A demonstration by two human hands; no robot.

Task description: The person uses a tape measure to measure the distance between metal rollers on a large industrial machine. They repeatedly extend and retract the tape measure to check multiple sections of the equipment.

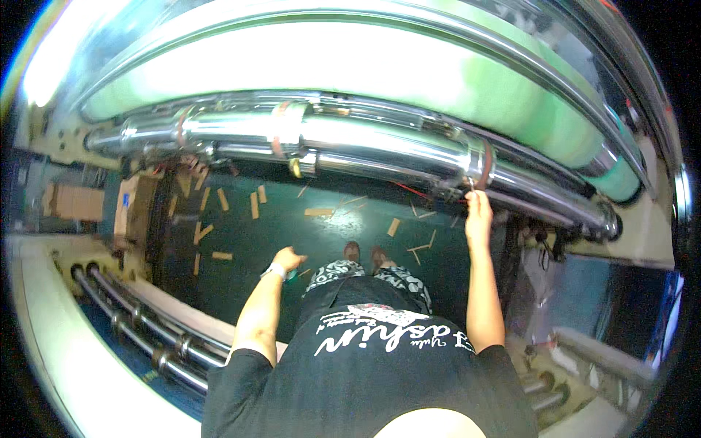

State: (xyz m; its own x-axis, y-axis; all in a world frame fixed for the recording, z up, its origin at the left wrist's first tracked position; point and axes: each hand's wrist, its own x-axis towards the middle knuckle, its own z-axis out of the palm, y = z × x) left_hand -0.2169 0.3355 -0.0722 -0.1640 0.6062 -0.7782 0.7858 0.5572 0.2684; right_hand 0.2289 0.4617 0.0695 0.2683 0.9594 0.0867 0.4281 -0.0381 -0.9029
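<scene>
My right hand [478,208] reaches forward to the underside of a long polished metal roller [380,142]. Its fingers are pinched together just below a reddish-brown band [487,164] round the roller. Whatever small thing they grip there is too small to name. Lower and to the left, my left hand [289,259] hangs above the floor with its fingers curled. A pale green and white thing [293,275] shows beside that hand; what it is, and whether the hand holds it, I cannot make out. A pale band [274,270] circles the left wrist.
Behind the roller lies a wide pale green cylinder [328,62] with metal bars along it. Several tan strips [319,212] are scattered on the dark green floor [292,226]. Cardboard boxes [135,208] stand at the left. More rollers [139,332] run behind me at lower left.
</scene>
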